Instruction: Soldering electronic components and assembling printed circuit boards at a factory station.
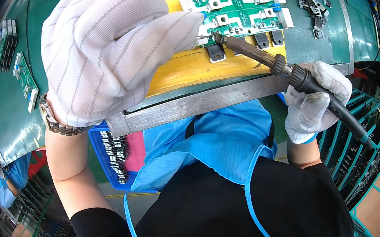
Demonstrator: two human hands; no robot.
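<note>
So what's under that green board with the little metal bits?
The green circuit board lies on a yellow pad, with black square parts poking out beneath its edges. The white-gloved left hand covers the pad's left side, so whatever lies there is hidden.

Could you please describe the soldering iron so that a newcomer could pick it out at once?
Start at the yellow pad on the green bench. The soldering iron slants from the gloved right hand up to the green circuit board. It alone is a dark rod with a black handle.
</note>
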